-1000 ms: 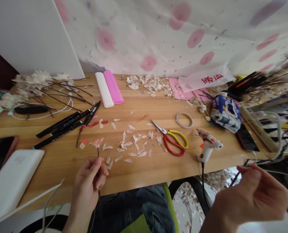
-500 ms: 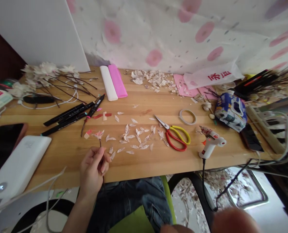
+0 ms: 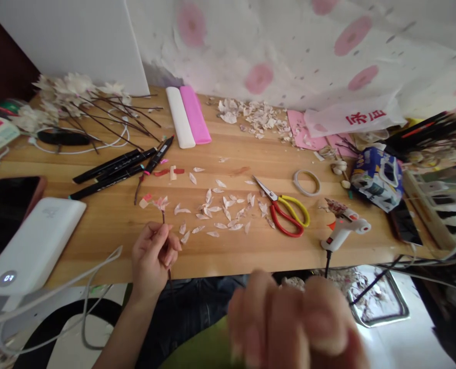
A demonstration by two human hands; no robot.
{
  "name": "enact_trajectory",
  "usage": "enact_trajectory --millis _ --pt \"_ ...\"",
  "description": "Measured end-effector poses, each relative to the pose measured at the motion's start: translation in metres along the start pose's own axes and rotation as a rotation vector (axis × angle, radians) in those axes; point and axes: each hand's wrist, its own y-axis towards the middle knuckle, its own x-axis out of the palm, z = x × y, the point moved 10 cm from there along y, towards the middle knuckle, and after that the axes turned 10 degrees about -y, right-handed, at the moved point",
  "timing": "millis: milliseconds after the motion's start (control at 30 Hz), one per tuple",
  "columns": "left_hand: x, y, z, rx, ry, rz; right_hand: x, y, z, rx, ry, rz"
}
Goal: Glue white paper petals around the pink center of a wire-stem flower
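Observation:
My left hand [image 3: 154, 253] pinches a thin brown stem [image 3: 163, 217] near the table's front edge. A small pale pink flower [image 3: 160, 203] tops the stem, which runs down below the fist. Close to the camera at the lower right, my right hand [image 3: 293, 320] is large and blurred, its fingers curled; whatever is between them cannot be made out. Many loose pale petals [image 3: 228, 210] lie on the wood right of the flower. Scissors [image 3: 281, 206] with red and yellow handles rest beside them.
A glue gun [image 3: 343, 228] stands at the right, near a tape roll [image 3: 306, 183] and a blue packet [image 3: 377, 177]. Black markers [image 3: 112, 171], a white power bank [image 3: 35, 243] and a phone [image 3: 10, 212] lie left. White flowers on stems [image 3: 76, 95] lie at the back left.
My right hand has risen from the bottom edge into view, nearer the camera. My left hand still holds the stem. The whole view has shifted slightly.

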Motion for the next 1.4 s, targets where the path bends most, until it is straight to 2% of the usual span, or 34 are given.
enact_trajectory --millis 100,133,233,367,533,700,1000,1200,1400 --pt "-0.002 -0.001 -0.001 -0.007 -0.015 0.013 0.006 0.018 0.041 0.109 0.348 0.071" --pt "-0.002 -0.001 0.0 -0.006 -0.021 0.02 0.008 0.021 0.056 0.144 0.38 0.085" --pt "-0.003 -0.003 -0.001 -0.008 -0.03 0.036 0.008 0.024 0.092 0.215 0.242 0.124" --pt "-0.004 -0.003 -0.003 -0.021 -0.031 0.035 0.011 0.021 0.11 0.261 0.049 0.096" --pt "-0.003 -0.003 -0.003 -0.022 -0.025 0.017 0.014 0.024 0.106 0.19 -0.11 0.091" --pt "-0.002 -0.003 -0.003 -0.023 -0.02 0.002 0.021 0.026 0.087 -0.011 -0.225 0.108" --pt "-0.003 -0.003 -0.004 -0.036 -0.016 0.019 0.024 0.016 0.054 -0.292 -0.275 0.175" --pt "-0.003 -0.004 -0.002 -0.032 0.001 0.033 0.025 0.012 0.051 -0.343 -0.254 0.168" --pt "-0.004 -0.004 -0.001 -0.032 0.028 0.027 0.041 -0.001 0.054 -0.332 -0.284 0.1"
